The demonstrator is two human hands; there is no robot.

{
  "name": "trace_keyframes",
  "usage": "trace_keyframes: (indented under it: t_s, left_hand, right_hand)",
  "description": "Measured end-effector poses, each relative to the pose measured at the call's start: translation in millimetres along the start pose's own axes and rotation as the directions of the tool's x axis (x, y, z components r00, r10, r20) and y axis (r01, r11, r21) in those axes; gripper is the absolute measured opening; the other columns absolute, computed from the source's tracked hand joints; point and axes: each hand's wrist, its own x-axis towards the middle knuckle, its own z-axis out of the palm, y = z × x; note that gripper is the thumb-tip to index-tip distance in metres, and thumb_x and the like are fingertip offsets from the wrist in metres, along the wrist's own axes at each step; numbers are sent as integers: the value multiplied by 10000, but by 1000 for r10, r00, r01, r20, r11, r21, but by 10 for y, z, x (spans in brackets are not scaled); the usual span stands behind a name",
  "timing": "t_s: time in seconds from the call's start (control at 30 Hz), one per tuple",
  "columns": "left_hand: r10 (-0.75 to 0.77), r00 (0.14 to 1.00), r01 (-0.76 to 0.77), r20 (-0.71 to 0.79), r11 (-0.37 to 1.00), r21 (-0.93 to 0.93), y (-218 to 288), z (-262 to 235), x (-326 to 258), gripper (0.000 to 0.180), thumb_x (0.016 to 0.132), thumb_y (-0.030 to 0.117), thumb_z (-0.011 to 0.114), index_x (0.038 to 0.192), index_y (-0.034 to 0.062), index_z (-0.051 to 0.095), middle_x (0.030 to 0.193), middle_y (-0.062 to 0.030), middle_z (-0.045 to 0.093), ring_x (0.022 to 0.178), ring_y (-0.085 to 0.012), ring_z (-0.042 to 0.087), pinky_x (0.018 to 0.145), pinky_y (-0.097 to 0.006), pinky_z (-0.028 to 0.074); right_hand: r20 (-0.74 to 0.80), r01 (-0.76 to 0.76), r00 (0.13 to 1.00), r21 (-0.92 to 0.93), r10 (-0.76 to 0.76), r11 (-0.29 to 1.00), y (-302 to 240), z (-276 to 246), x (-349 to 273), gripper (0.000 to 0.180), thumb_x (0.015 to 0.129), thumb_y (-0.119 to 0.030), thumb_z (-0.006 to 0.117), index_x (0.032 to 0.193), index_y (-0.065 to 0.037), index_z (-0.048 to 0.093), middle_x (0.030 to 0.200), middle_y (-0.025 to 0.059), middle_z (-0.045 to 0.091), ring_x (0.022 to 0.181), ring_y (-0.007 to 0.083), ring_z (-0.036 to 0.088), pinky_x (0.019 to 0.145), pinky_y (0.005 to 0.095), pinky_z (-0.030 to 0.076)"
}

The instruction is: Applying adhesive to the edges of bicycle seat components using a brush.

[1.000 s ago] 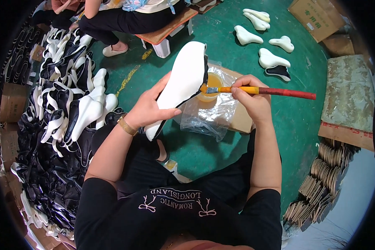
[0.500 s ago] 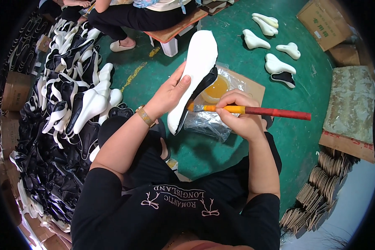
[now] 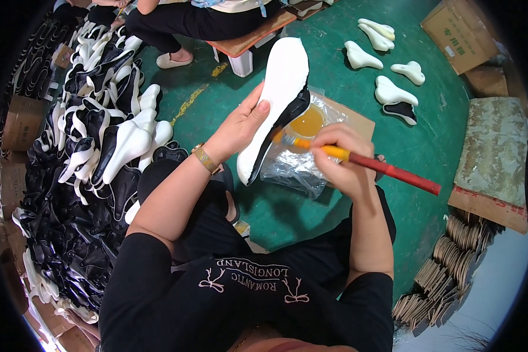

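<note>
My left hand [image 3: 240,126] holds a long white foam saddle piece with a black cover [image 3: 278,100] upright, its narrow end down. My right hand [image 3: 340,158] grips a brush with a red and yellow handle [image 3: 381,167]; its bristle tip touches the black edge of the piece. Just behind the piece sits a container of amber glue [image 3: 307,122] wrapped in clear plastic on a cardboard sheet [image 3: 358,120].
A big heap of black and white saddle pieces [image 3: 94,164] lies to my left. Several white pieces [image 3: 387,88] lie on the green floor ahead. Another person sits on a low stool [image 3: 246,41] at the top. Cardboard boxes [image 3: 457,32] and stacked cards [image 3: 463,234] stand at right.
The brush left the glue container and its tip came to the black edge of the piece. My left hand turned the piece more upright and closer.
</note>
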Motion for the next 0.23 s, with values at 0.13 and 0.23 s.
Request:
trace_keyframes:
  t_s: [0.13, 0.23]
  left_hand:
    - [56, 998, -56, -20, 998, 16, 53, -26, -27, 633, 1005, 398, 382, 1475, 20, 186, 1447, -98, 350, 1321, -160, 323, 1092, -299, 246]
    - [144, 987, -152, -75, 982, -112, 93, -32, -64, 692, 985, 393, 446, 1485, 42, 122, 1467, -77, 300, 1327, -162, 300, 1104, -314, 221]
  right_hand:
    - [-70, -60, 996, -9, 59, 998, 39, -46, -21, 70, 721, -5, 675, 779, -19, 637, 821, 96, 643, 748, 194, 627, 691, 296, 501]
    - [-254, -364, 896, 50, 364, 930, 290, -245, -47, 70, 771, -37, 681, 837, -28, 663, 873, 94, 654, 805, 191, 628, 742, 286, 502]
